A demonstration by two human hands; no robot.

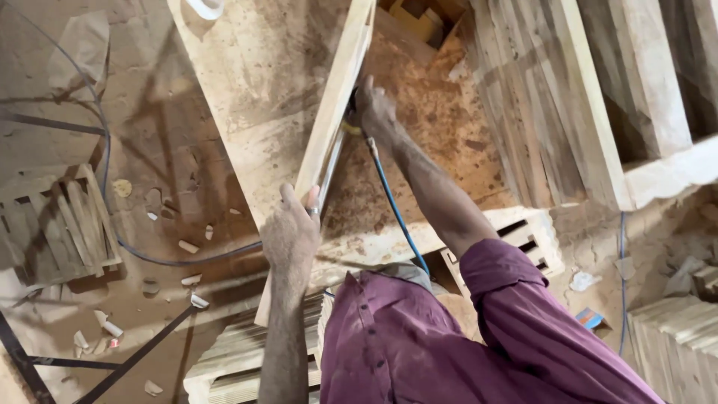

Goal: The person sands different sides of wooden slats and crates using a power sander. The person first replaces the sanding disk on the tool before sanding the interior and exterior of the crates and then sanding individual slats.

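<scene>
A long pale wooden slat (338,90) stands on edge across a stained plywood worktop (258,82). My left hand (290,232) grips the near end of the slat, fingers wrapped over its top. My right hand (374,111) is closed on a dark air tool (353,114), mostly hidden, pressed against the slat's right side farther up. A blue air hose (393,206) runs from the tool back along my right forearm toward my purple shirt.
Upright wooden frames and slats (546,105) lean at the right. A slatted crate (63,224) lies on the dusty floor at left, with wood offcuts (187,247) and a dark cable (105,150) around it. Stacked slats (239,359) sit beneath my arms.
</scene>
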